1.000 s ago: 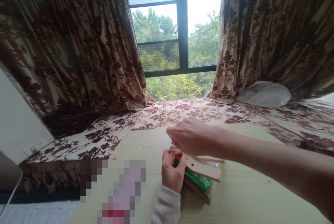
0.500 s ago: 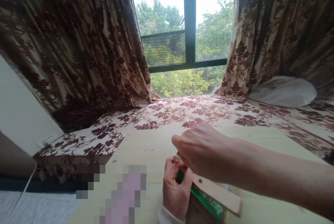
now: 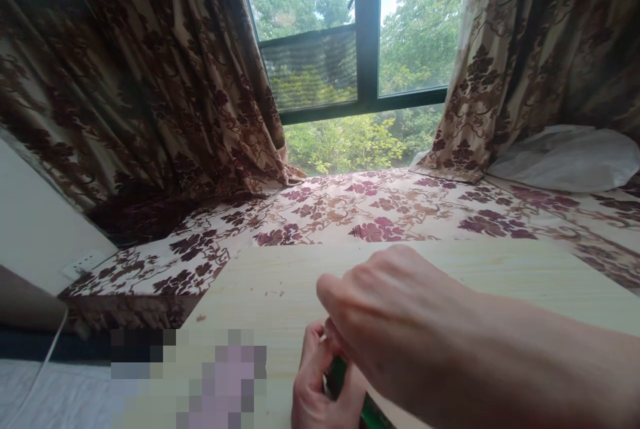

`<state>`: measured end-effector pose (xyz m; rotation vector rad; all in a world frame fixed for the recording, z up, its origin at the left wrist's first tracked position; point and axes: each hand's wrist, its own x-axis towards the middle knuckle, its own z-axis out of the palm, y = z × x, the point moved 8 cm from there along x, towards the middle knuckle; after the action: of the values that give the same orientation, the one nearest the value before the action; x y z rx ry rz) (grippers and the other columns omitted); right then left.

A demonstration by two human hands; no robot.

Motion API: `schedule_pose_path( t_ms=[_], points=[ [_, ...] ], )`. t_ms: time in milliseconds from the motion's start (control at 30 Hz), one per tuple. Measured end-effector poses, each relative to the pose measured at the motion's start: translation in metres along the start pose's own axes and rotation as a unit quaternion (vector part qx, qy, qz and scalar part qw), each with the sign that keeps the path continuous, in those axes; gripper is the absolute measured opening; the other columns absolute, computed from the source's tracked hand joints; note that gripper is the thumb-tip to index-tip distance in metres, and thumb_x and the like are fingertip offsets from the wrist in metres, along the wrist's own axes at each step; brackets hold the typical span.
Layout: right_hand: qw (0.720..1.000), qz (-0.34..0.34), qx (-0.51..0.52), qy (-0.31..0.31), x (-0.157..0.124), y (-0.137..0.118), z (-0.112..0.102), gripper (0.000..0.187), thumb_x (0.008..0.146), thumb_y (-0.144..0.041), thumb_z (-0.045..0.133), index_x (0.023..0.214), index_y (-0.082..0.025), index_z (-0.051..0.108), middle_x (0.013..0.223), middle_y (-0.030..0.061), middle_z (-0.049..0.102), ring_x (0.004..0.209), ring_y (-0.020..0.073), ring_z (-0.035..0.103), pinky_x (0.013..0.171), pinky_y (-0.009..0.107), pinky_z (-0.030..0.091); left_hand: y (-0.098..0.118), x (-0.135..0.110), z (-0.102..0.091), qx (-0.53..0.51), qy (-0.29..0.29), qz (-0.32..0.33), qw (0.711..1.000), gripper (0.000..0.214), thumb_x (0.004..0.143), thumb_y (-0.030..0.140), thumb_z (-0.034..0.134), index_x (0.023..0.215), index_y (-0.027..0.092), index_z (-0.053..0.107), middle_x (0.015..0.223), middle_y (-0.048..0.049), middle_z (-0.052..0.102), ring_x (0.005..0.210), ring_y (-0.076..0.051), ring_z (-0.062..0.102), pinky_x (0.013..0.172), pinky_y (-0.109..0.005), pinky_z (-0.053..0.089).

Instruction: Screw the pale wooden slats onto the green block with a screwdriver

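Observation:
My left hand (image 3: 320,386) is closed, fingers and thumb curled round the end of a green packet (image 3: 339,376). Beside the thumb, under my right wrist, shows a sliver of a flat, pale wooden strip (image 3: 395,410); my right arm covers most of it. My right hand (image 3: 380,302) is bent over the left fingertips in a closed grip, its back facing me. Whatever its fingers pinch is hidden behind the hand. Both hands are over the pale wood-grain tabletop (image 3: 260,276).
Small brown crumbs (image 3: 201,318) dot the tabletop on the left. A blurred-out pinkish item (image 3: 225,382) lies at the near left. Beyond the table is a ledge with floral cloth (image 3: 350,206), a window and patterned curtains (image 3: 200,82). A whitish plastic bag (image 3: 565,159) rests at right.
The view has tilted down and shifted slightly. My hands are still together, appearing lower and a little further left. My right forearm now covers more of the wooden strip and packet.

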<state>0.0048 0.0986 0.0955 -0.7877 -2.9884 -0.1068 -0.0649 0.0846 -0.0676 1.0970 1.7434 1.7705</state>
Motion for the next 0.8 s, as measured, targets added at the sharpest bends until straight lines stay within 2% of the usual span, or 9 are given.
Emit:
schedule_pose_path(
  t_ms=[67, 100, 167, 233, 367, 500, 600, 733, 800],
  points=[
    [1.000, 0.018, -0.008, -0.002, 0.002, 0.009, -0.002, 0.013, 0.080, -0.021, 0.052, 0.068, -0.017, 0.056, 0.054, 0.0018, 0.049, 0.041, 0.0094, 0.032, 0.041, 0.028, 0.020, 0.005, -0.001, -0.001, -0.006, -0.015, 0.006, 1.000, 0.031, 0.063, 0.055, 0.058, 0.058, 0.025, 0.063, 0.075, -0.0037, 0.056, 0.067, -0.018, 0.054, 0.055, -0.027, 0.046],
    [0.999, 0.031, -0.017, -0.031, 0.002, 0.014, 0.000, 0.016, 0.081, -0.024, 0.051, 0.068, -0.016, 0.056, 0.053, 0.0019, 0.049, 0.042, 0.0094, 0.033, 0.042, 0.028, 0.020, 0.008, -0.001, -0.001, -0.008, -0.025, 0.010, 1.000, 0.029, 0.063, 0.053, 0.060, 0.061, 0.025, 0.064, 0.076, -0.0036, 0.055, 0.070, -0.018, 0.055, 0.058, -0.026, 0.046],
    [0.998, 0.033, -0.023, -0.038, 0.000, 0.018, -0.007, 0.014, 0.079, -0.024, 0.054, 0.068, -0.016, 0.056, 0.056, 0.0021, 0.050, 0.045, 0.0098, 0.034, 0.043, 0.027, 0.019, 0.014, -0.002, -0.002, -0.010, -0.041, 0.017, 0.999, 0.025, 0.065, 0.049, 0.062, 0.066, 0.024, 0.066, 0.080, -0.0036, 0.055, 0.077, -0.017, 0.056, 0.063, -0.023, 0.047],
    [0.998, -0.005, -0.019, -0.059, -0.004, 0.013, -0.011, 0.007, 0.076, -0.018, 0.056, 0.069, -0.017, 0.057, 0.058, 0.0015, 0.051, 0.048, 0.0097, 0.036, 0.044, 0.027, 0.020, 0.018, -0.002, -0.003, -0.012, -0.052, 0.025, 0.998, 0.022, 0.067, 0.046, 0.062, 0.070, 0.024, 0.067, 0.084, -0.0035, 0.055, 0.082, -0.017, 0.056, 0.068, -0.022, 0.046],
    [0.995, -0.064, -0.031, -0.065, -0.008, 0.003, -0.014, 0.010, 0.076, -0.012, 0.053, 0.069, -0.016, 0.059, 0.058, 0.0010, 0.053, 0.048, 0.0086, 0.036, 0.046, 0.026, 0.022, 0.020, 0.001, -0.001, 0.002, -0.090, 0.060, 0.994, 0.016, 0.070, 0.038, 0.062, 0.074, 0.024, 0.067, 0.083, -0.0020, 0.056, 0.080, -0.014, 0.055, 0.073, -0.021, 0.044],
    [0.997, -0.021, -0.057, -0.043, -0.004, 0.005, -0.015, 0.017, 0.079, -0.023, 0.053, 0.069, -0.013, 0.063, 0.057, 0.0038, 0.055, 0.047, 0.0089, 0.035, 0.047, 0.027, 0.023, 0.020, 0.004, 0.003, 0.016, -0.131, 0.085, 0.988, 0.014, 0.072, 0.034, 0.061, 0.071, 0.021, 0.066, 0.083, -0.0028, 0.056, 0.081, -0.015, 0.055, 0.075, -0.023, 0.044],
    [0.997, -0.011, -0.065, -0.049, -0.002, 0.003, -0.015, 0.017, 0.076, -0.023, 0.053, 0.075, -0.014, 0.066, 0.063, 0.0054, 0.059, 0.049, 0.0097, 0.037, 0.047, 0.027, 0.024, 0.022, 0.005, 0.003, 0.006, -0.134, 0.103, 0.986, 0.012, 0.072, 0.032, 0.060, 0.071, 0.021, 0.066, 0.085, -0.0025, 0.055, 0.083, -0.015, 0.055, 0.076, -0.023, 0.043],
    [0.994, -0.042, -0.039, -0.092, -0.002, -0.004, -0.010, 0.019, 0.071, -0.019, 0.054, 0.084, -0.019, 0.068, 0.068, 0.0028, 0.062, 0.051, 0.0100, 0.040, 0.046, 0.025, 0.025, 0.024, 0.005, 0.002, 0.000, -0.124, 0.130, 0.984, 0.010, 0.072, 0.030, 0.061, 0.071, 0.021, 0.066, 0.082, -0.0011, 0.053, 0.080, -0.014, 0.054, 0.075, -0.022, 0.043],
    [0.995, -0.039, -0.026, -0.085, -0.001, -0.003, -0.010, 0.019, 0.072, -0.020, 0.053, 0.084, -0.019, 0.068, 0.069, 0.0026, 0.062, 0.052, 0.0098, 0.040, 0.046, 0.024, 0.026, 0.024, 0.005, 0.003, -0.003, -0.123, 0.132, 0.984, 0.011, 0.072, 0.030, 0.061, 0.070, 0.020, 0.065, 0.079, -0.0007, 0.052, 0.078, -0.013, 0.054, 0.074, -0.023, 0.043]
  ],
)
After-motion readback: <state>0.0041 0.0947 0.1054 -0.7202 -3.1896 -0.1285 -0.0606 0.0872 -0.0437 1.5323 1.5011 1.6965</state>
